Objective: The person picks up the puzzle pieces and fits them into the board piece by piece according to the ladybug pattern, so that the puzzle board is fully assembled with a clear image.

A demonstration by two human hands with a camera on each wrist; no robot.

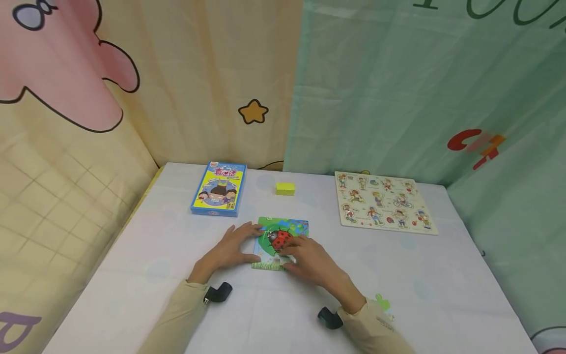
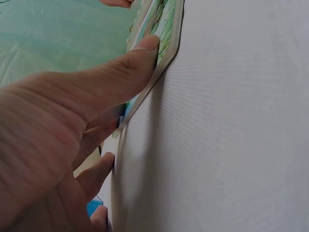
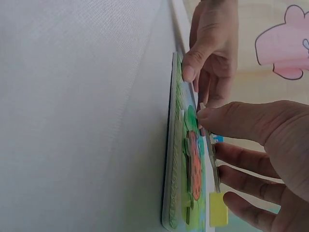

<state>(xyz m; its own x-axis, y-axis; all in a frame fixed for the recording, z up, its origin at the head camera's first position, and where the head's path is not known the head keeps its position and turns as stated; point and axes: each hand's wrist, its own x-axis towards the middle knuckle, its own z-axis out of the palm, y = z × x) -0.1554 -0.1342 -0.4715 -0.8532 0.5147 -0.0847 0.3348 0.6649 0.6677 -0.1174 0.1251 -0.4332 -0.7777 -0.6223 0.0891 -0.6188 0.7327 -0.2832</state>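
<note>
A small puzzle board (image 1: 264,264) with a red ladybug picture (image 1: 277,238) lies flat on the white table. My left hand (image 1: 231,248) rests at its left side, fingers spread, the thumb pressing on the board's face in the left wrist view. Over the board's right half, my right hand (image 1: 315,261) pinches a thin puzzle piece (image 3: 213,162) between thumb and fingertips. The right wrist view shows that piece edge-on, tilted just above the ladybug; its printed side is hidden there.
A green puzzle piece (image 1: 382,302) lies beside the right forearm. Farther back are a blue and yellow card box (image 1: 218,189), a yellow block (image 1: 285,189) and a board of printed figures (image 1: 384,202). Curtains (image 1: 376,98) stand behind the table.
</note>
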